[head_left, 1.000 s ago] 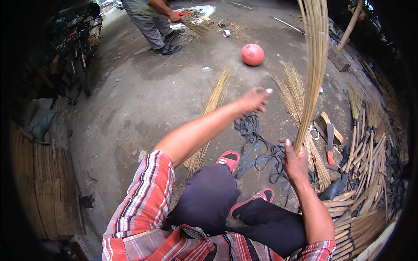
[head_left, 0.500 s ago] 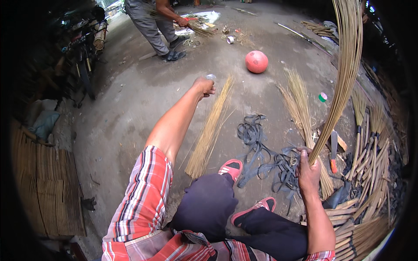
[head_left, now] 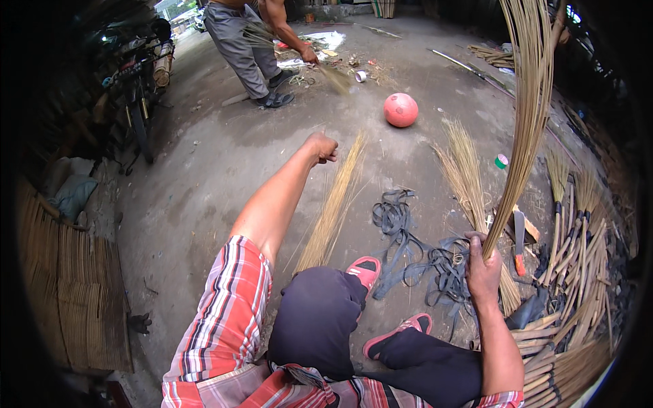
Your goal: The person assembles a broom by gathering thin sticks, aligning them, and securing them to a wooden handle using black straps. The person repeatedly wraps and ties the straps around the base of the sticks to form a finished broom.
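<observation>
One bundle of reeds (head_left: pixel 527 102) rises from the clenched right hand (head_left: pixel 481 265) (left hand (head_left: pixel 321 147) fisted, empty).

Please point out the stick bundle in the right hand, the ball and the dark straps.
Stick bundle (head_left: pixel 527 115), head view, middle of its curved length.
Ball (head_left: pixel 400 109), head view, its centre.
Straps (head_left: pixel 394 221), head view, the looped pile.

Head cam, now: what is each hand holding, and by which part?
Right hand grips the bundle of long thin sticks at its lower end, the rest arching upward. Left hand is a closed fist stretched out over the floor; whether it holds anything cannot be told.
</observation>
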A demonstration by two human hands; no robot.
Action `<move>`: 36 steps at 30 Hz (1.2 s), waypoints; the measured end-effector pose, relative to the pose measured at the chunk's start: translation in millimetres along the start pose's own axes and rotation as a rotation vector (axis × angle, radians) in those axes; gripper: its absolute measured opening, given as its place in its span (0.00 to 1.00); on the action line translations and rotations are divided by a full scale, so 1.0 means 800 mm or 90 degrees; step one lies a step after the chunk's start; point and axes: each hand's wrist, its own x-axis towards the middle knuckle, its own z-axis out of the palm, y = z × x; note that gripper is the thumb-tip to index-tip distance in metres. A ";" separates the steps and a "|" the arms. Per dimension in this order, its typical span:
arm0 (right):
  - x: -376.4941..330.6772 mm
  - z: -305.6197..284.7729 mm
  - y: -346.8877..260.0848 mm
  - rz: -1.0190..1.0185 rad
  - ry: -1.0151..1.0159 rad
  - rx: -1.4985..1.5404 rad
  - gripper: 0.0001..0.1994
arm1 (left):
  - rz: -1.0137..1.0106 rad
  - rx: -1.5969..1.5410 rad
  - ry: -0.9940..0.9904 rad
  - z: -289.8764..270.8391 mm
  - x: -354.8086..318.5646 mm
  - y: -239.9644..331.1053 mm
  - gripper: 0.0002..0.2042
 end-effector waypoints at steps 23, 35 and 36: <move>0.001 -0.008 -0.007 0.113 -0.022 -0.028 0.15 | -0.069 0.121 0.017 0.022 0.006 -0.047 0.16; -0.006 -0.006 -0.011 0.064 -0.042 0.043 0.11 | -0.015 0.146 0.056 -0.019 0.004 0.023 0.37; -0.006 -0.007 -0.011 0.062 -0.044 0.040 0.11 | -0.006 0.166 0.061 -0.019 0.006 0.022 0.37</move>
